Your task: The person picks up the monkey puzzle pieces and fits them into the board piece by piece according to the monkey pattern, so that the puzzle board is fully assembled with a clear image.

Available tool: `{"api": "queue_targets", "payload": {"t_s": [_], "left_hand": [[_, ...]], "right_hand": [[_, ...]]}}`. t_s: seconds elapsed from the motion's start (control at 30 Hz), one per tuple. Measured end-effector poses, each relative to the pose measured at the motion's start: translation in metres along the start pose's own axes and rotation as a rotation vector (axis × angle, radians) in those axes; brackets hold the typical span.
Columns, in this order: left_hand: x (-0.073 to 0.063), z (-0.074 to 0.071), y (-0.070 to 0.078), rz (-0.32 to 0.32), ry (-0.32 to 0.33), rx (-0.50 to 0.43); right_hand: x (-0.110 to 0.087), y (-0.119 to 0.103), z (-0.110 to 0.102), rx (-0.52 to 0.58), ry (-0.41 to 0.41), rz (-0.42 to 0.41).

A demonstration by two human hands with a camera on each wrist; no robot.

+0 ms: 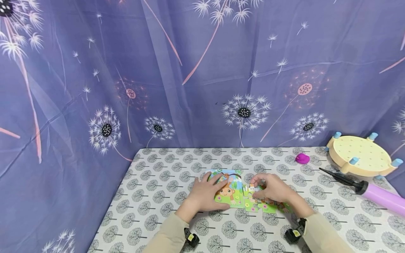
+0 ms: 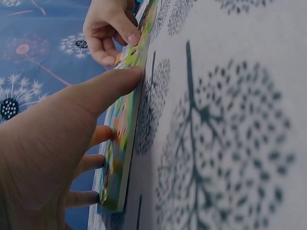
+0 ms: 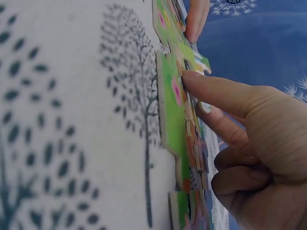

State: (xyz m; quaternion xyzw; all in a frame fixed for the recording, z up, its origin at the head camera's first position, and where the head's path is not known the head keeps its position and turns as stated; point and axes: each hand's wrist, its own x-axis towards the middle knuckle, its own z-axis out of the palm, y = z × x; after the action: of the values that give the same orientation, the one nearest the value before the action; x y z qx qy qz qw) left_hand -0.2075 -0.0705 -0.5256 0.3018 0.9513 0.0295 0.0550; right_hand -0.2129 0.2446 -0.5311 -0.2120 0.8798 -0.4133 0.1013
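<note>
A monkey jigsaw puzzle picture (image 1: 235, 202) lies on the table, and my left hand (image 1: 207, 193) rests over its left side with fingers spread. In the left wrist view the thumb (image 2: 115, 84) touches the near edge of the picture. To the right lie several loose jigsaw pieces (image 1: 268, 208), green with pink flowers at the near side. My right hand (image 1: 273, 191) is above them and pinches a jigsaw piece (image 3: 195, 58) between thumb and fingers. That piece stands tilted above the others in the right wrist view; the fingers partly hide it.
A magenta toy (image 1: 302, 159) lies toward the back of the tree-print table. At the right stand a yellow, dotted oval thing with blue-tipped legs (image 1: 360, 154) and a purple hand pump with a black nozzle (image 1: 379, 196). A dandelion-print curtain (image 1: 196, 116) hangs behind.
</note>
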Motion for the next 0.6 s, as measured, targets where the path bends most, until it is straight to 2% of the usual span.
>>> {"api": "queue_targets", "payload": {"t_s": [0.1, 0.3, 0.5, 0.6], "left_hand": [[-0.004, -0.001, -0.005, -0.01, -0.001, -0.012], [-0.011, 0.004, -0.016, -0.039, 0.001, -0.021], [-0.019, 0.001, -0.029, -0.059, 0.011, -0.036], [-0.023, -0.001, -0.035, -0.06, 0.02, -0.039]], "right_hand": [[-0.002, 0.001, 0.0, 0.023, 0.005, -0.004], [-0.005, 0.003, 0.001, 0.014, 0.027, -0.064], [-0.009, 0.005, -0.001, 0.085, 0.011, -0.096], [-0.009, 0.006, -0.001, 0.105, 0.011, -0.086]]}}
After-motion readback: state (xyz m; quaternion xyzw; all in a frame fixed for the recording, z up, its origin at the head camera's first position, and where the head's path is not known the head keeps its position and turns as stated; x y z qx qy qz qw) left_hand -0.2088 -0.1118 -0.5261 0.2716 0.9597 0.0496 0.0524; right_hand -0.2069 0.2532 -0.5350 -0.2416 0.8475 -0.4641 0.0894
